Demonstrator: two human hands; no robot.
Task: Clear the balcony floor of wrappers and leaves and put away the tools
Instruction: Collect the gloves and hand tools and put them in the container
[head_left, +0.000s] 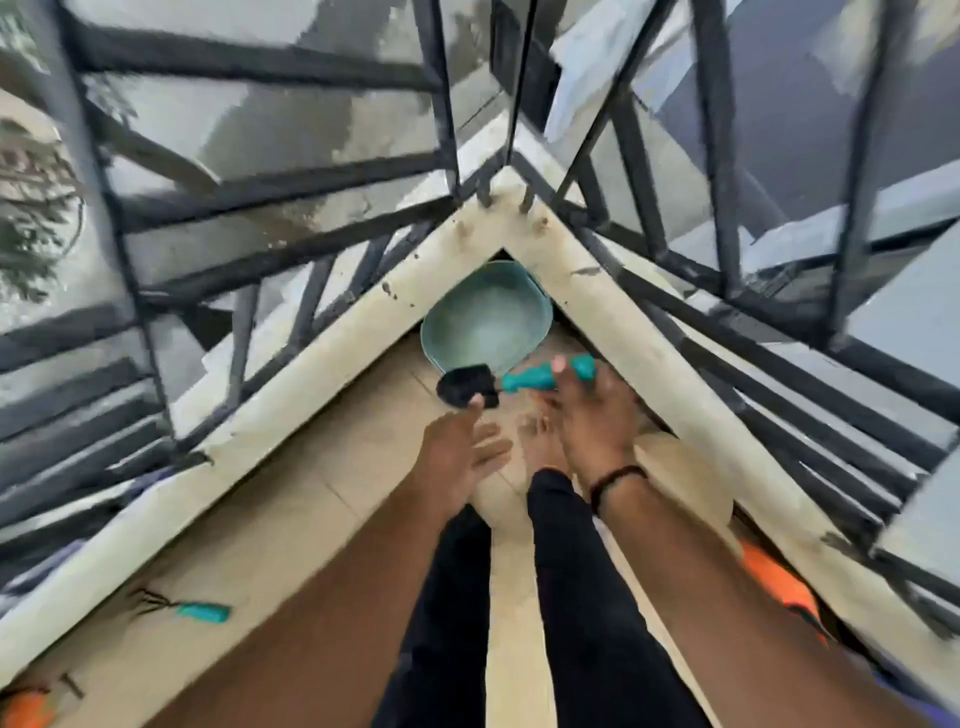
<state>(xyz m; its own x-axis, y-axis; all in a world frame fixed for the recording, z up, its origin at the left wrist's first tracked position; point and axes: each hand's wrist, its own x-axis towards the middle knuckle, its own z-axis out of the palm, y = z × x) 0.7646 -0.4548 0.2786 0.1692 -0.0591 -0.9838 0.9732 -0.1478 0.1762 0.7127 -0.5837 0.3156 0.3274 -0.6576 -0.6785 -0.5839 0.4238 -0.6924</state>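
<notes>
The black railing (332, 176) stands on a cream ledge (322, 364) that forms a corner around the tiled floor (332, 483), and a teal basin (485, 318) sits on the floor in that corner. The right hand (587, 415) grips the teal handle of a black-bladed trowel (514, 383) held just in front of the basin, while the left hand (460, 449) is spread wide with a fingertip at the blade. A teal-handled rake (187, 609) lies on the floor by the left ledge, well apart from the hands.
</notes>
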